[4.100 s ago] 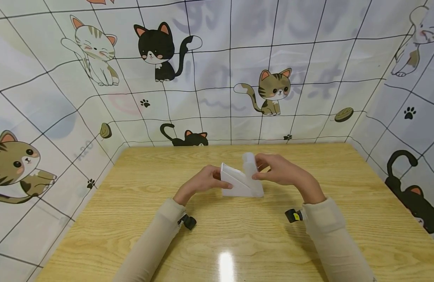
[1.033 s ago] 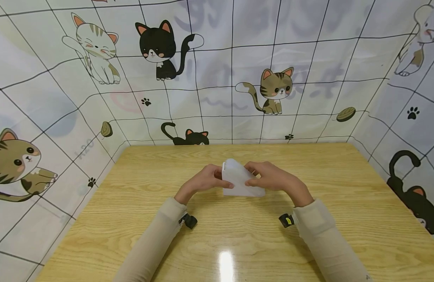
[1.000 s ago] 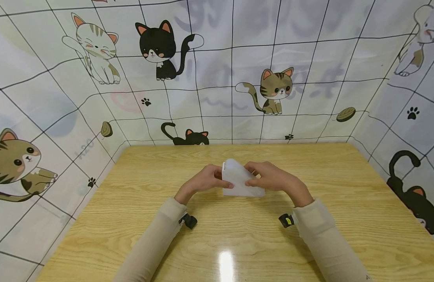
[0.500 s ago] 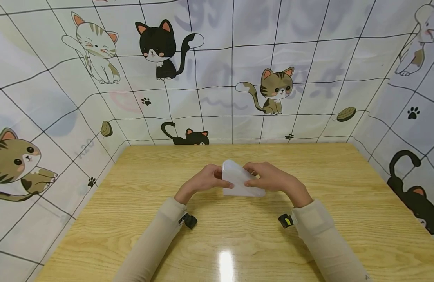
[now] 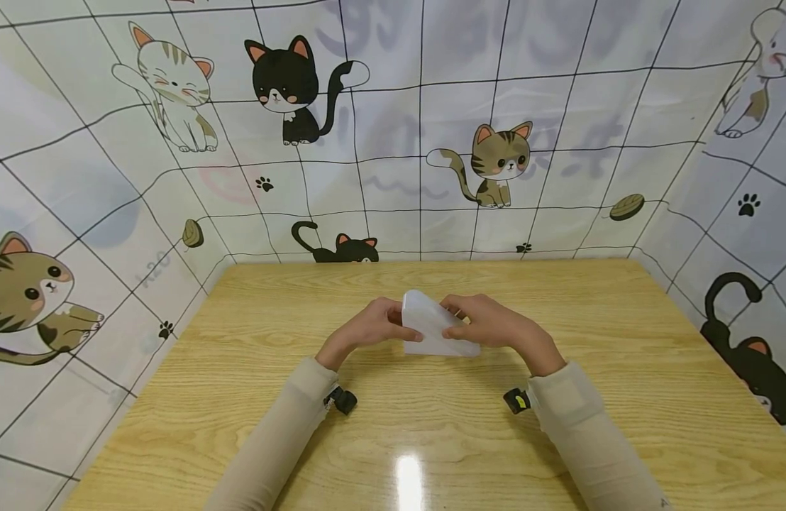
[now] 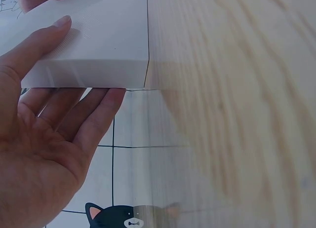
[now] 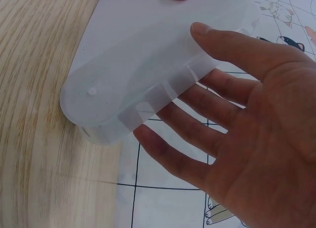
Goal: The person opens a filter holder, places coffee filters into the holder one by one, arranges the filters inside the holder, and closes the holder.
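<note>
A white box (image 5: 421,347) with a slanted top stands on the wooden table, with a frosted translucent lid (image 7: 123,80) lowered along its slope. A round pivot pin (image 7: 92,91) shows at the lid's lower end in the right wrist view. My left hand (image 5: 369,325) holds the box's left end, thumb on the near face and fingers behind. Gripping the lid from the right is my right hand (image 5: 495,325); its thumb lies on the near side and its fingers reach the far side. The box's inside is hidden.
The wooden table (image 5: 291,298) runs back to a white grid-patterned cloth (image 5: 393,170) printed with cartoon cats, which also hangs at both sides. Small black wrist cameras sit at both cuffs. A bright reflection lies on the near tabletop.
About four seconds ago the lid stood raised at the box's right end; my right hand has brought it down leftward over the slope. Over the last second both hands are nearly still.
</note>
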`<move>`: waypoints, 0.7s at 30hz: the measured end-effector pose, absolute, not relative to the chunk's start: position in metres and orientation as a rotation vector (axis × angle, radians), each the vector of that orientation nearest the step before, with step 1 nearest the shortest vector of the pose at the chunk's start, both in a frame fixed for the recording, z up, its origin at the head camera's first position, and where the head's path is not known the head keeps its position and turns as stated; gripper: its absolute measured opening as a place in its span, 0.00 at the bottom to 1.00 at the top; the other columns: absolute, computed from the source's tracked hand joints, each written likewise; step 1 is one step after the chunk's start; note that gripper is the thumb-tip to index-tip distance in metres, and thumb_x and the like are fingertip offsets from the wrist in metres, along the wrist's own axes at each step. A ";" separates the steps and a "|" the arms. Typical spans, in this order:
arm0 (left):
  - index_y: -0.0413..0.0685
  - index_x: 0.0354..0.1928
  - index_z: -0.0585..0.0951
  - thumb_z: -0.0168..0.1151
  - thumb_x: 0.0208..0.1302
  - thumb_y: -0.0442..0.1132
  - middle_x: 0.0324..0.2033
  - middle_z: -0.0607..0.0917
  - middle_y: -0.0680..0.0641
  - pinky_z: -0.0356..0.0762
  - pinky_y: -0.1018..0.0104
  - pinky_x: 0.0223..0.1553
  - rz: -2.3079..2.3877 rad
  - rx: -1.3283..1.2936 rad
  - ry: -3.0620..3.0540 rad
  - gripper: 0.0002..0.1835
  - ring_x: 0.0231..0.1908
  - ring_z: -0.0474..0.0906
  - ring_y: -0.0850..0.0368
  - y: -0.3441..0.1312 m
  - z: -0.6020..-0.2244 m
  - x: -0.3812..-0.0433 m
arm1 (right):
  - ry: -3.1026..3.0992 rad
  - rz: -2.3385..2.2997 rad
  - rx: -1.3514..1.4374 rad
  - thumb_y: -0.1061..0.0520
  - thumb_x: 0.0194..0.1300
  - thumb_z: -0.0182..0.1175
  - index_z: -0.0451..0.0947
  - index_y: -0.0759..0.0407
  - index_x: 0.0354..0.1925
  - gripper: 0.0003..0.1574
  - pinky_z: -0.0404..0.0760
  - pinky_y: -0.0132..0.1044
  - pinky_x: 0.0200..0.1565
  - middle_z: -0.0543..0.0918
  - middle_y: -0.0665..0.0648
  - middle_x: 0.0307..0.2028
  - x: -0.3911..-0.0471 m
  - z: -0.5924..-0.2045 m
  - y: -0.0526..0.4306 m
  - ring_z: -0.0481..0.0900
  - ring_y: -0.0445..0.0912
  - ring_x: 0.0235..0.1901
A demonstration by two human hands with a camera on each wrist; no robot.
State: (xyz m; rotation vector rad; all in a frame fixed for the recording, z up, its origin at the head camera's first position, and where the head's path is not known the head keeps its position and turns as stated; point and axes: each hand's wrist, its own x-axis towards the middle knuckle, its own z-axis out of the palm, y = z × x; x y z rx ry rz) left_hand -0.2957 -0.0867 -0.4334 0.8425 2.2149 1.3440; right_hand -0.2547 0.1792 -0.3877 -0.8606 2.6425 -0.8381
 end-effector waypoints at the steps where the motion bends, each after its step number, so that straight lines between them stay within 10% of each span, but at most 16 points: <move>1: 0.49 0.54 0.86 0.74 0.65 0.40 0.45 0.92 0.48 0.83 0.62 0.47 1.346 0.841 2.212 0.16 0.44 0.88 0.57 -0.087 -0.433 -0.296 | 2.645 -0.837 -0.861 0.52 0.73 0.65 0.75 0.60 0.62 0.25 0.84 0.50 0.52 0.86 0.60 0.55 -0.255 -0.388 0.179 0.84 0.55 0.56; 21: 0.45 0.56 0.84 0.79 0.58 0.37 0.46 0.91 0.45 0.85 0.63 0.47 1.259 0.880 2.234 0.23 0.43 0.89 0.57 -0.087 -0.435 -0.299 | 2.646 -0.829 -0.795 0.46 0.64 0.73 0.73 0.58 0.67 0.39 0.81 0.52 0.56 0.84 0.59 0.58 -0.250 -0.384 0.179 0.82 0.54 0.58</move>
